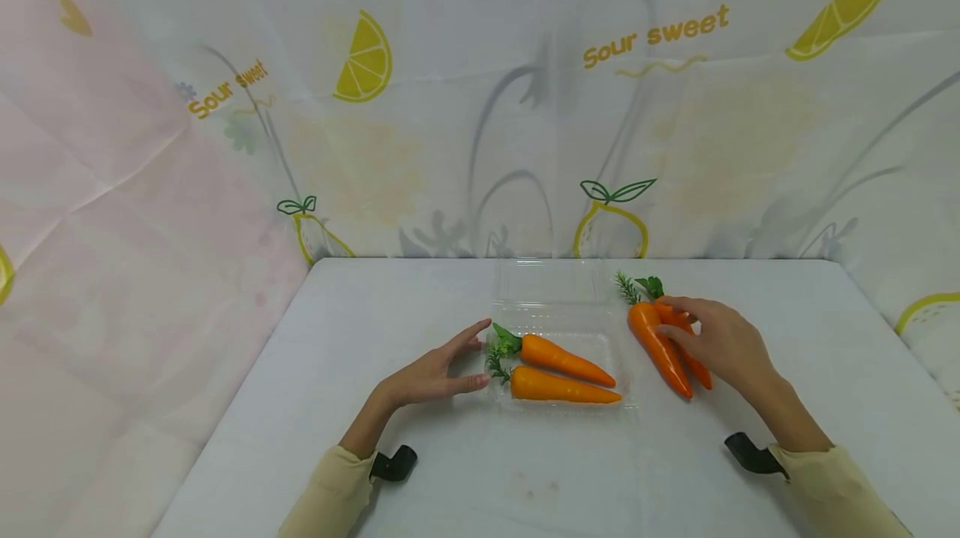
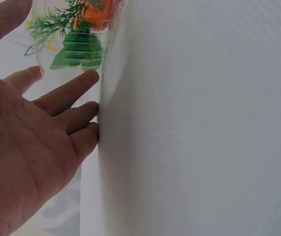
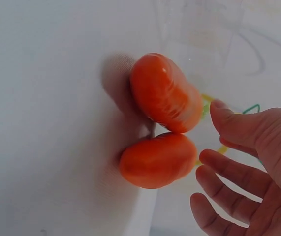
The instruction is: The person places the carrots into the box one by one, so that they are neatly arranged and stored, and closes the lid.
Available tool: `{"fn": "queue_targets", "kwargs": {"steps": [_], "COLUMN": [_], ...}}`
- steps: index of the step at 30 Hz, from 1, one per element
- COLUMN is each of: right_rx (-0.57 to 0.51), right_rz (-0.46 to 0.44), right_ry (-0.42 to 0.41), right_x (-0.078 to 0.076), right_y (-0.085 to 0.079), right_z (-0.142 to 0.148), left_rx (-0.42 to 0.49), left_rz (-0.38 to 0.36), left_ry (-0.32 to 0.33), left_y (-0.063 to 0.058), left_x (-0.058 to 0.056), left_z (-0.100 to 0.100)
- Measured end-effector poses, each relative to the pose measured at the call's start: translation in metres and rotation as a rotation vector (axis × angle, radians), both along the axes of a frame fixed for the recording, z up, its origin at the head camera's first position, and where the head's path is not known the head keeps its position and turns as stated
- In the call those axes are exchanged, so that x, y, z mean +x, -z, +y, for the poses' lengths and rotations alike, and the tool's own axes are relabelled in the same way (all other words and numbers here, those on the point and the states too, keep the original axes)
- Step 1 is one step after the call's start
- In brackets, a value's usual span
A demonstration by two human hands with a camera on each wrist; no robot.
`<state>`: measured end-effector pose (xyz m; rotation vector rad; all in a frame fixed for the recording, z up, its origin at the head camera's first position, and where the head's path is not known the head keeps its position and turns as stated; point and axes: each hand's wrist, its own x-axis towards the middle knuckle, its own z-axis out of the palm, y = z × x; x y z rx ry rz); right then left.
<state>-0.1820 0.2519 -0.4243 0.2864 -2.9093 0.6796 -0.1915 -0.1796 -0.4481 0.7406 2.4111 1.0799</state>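
In the head view, my left hand is at the left side of a clear plastic container, thumb and fingers spread with the tips at its edge. Two orange carrots with green tops lie side by side inside it, tops to the left. Over to the right, my right hand reaches above two more carrots lying on the table. The right wrist view shows their rounded ends with the thumb and loosely bent fingers apart around nothing. Whether a fingertip touches a carrot is hard to tell.
The container's clear lid lies folded back behind it, towards the table's far edge. A white table carries everything. Behind and to the left hangs a printed cloth with lemon shapes.
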Motion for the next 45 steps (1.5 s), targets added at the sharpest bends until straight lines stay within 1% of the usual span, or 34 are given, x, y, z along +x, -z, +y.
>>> {"fn": "queue_targets", "kwargs": {"steps": [8, 17, 27, 39, 45], "right_rx": [0.005, 0.006, 0.02, 0.034, 0.015], "right_rz": [-0.008, -0.02, -0.022, -0.087, -0.134], "right_ry": [0.022, 0.023, 0.035, 0.065, 0.056], "right_x": [0.002, 0.004, 0.004, 0.005, 0.005], "right_y": [0.001, 0.003, 0.006, 0.007, 0.008], "right_z": [0.006, 0.009, 0.013, 0.017, 0.02], "left_rx": [-0.002, -0.007, -0.009, 0.003, -0.004], "left_rz": [0.004, -0.001, 0.002, 0.005, 0.011], "left_ry": [-0.003, -0.01, -0.008, -0.006, -0.006], "left_y": [-0.001, 0.001, 0.0, -0.001, 0.0], "left_x": [0.001, 0.001, 0.001, 0.001, 0.001], "left_z": [0.0, 0.0, 0.001, 0.0, 0.0]}}
